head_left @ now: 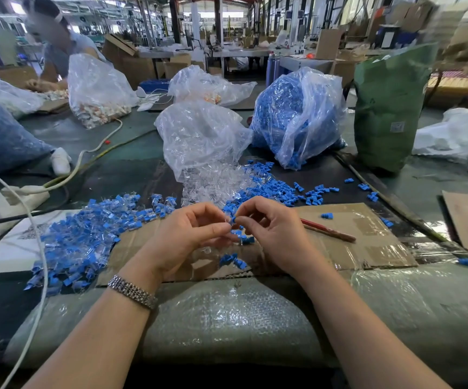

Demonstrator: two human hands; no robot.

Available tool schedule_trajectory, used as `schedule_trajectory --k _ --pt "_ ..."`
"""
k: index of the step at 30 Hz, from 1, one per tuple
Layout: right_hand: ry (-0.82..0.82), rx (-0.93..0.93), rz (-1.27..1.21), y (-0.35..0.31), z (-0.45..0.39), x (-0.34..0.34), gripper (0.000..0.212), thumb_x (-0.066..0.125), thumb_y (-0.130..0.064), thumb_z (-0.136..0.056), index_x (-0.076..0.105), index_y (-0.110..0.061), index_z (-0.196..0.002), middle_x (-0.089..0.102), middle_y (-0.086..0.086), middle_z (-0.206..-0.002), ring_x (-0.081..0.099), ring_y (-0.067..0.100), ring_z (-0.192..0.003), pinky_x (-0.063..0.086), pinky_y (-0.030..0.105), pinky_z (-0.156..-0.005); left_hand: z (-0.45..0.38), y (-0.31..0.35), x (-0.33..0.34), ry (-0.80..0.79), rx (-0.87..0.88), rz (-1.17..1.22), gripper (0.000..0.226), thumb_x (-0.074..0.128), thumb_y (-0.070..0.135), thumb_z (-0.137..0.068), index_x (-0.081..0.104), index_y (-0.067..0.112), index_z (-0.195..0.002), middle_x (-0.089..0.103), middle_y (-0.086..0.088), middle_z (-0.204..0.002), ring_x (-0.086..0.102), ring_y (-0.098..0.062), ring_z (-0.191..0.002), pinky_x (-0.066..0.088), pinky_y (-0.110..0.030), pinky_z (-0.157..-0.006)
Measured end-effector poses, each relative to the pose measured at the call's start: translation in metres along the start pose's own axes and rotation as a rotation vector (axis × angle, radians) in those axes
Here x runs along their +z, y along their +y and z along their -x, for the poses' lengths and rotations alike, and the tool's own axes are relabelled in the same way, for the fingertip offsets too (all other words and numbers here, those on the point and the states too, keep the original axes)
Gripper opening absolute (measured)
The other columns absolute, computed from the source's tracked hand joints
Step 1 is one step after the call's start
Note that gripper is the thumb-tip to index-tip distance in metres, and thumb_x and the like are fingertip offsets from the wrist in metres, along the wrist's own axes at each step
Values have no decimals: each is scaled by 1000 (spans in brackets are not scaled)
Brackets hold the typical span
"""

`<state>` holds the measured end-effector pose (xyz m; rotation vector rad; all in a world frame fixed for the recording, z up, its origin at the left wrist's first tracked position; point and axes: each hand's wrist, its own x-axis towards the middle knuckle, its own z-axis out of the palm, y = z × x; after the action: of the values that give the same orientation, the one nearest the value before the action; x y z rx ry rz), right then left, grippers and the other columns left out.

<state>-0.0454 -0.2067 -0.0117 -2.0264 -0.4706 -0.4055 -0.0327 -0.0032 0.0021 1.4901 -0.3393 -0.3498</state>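
Note:
My left hand (187,237) and my right hand (272,234) meet above a flat cardboard sheet (353,237). Between the fingertips of both sits a small blue plastic piece (233,219) joined to a clear part, which my left fingers pinch. My right thumb and forefinger pinch the blue piece. A heap of joined blue-and-clear pieces (86,240) lies to the left. Loose blue pieces (277,189) are scattered behind my hands. Clear pieces (210,181) spill from an open clear bag (199,136).
A bag of blue pieces (297,116) and a green sack (387,108) stand at the back right. A red pencil (328,230) lies on the cardboard. White cables and a power strip (22,192) sit at left. Another person (58,46) works at far left.

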Motion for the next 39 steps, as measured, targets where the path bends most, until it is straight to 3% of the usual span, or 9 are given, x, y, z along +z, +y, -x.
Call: schedule_trajectory --k 7,15,19,23,29,31,32,35,39 --pt "-1 9 -37 -2 0 -1 7 73 -16 -92 70 -23 -93 67 -20 -81 62 8 -69 53 23 -66 2 -3 -3 -36 -9 25 30 79 10 -79 77 13 -108 75 -20 -113 73 -34 -105 60 -33 -87" --pt "-35 -9 -37 -3 2 0 6 72 -17 -92 69 -22 -93 66 -15 -81 62 8 -71 52 21 -66 2 -5 0 39 10 28 25 73 4 -81 76 2 -106 75 -23 -104 76 -32 -95 62 -27 -78" --pt "-65 -43 19 -1 1 1 7 71 -15 -93 67 -21 -94 66 -10 -86 64 14 -78 53 31 -72 1 -5 -1 48 -4 18 27 75 7 -79 76 1 -106 75 -23 -103 76 -32 -94 62 -27 -78" --pt "-60 -72 26 1 0 2 13 72 -14 -92 66 -26 -90 65 -14 -89 63 12 -82 52 24 -70 1 -7 1 58 12 16 21 76 9 -77 80 9 -98 76 -22 -100 77 -31 -92 61 -25 -76" --pt "-15 7 -39 -2 1 0 10 70 -34 -92 66 -30 -101 65 -11 -86 62 9 -71 53 24 -64 2 -8 -3 32 23 45 22 76 11 -80 78 8 -102 76 -22 -105 76 -33 -97 62 -28 -79" --pt "81 115 127 -1 -1 -7 22 65 -41 -92 64 -29 -110 63 -12 -96 60 5 -83 56 28 -77 2 -9 -4 41 19 82 20 75 10 -81 79 8 -100 75 -22 -107 75 -35 -98 62 -30 -79" --pt "105 189 343 1 -2 -12 29 63 -43 -94 61 -27 -117 60 -10 -107 59 7 -97 54 32 -88 1 -9 -5 51 20 99 19 75 10 -81 79 9 -99 75 -23 -107 75 -34 -97 62 -29 -78" --pt "-25 493 929 2 -5 -22 47 60 -46 -95 50 -18 -131 48 7 -131 44 27 -125 39 46 -102 0 -10 -7 66 51 113 20 75 9 -82 77 6 -101 74 -24 -108 74 -35 -98 61 -29 -79" --pt "-233 610 1066 0 -12 -27 37 52 -37 -100 52 -13 -128 52 12 -131 48 32 -122 37 51 -101 0 -10 -10 71 70 150 21 75 10 -82 77 5 -103 74 -24 -109 74 -34 -98 61 -31 -80"
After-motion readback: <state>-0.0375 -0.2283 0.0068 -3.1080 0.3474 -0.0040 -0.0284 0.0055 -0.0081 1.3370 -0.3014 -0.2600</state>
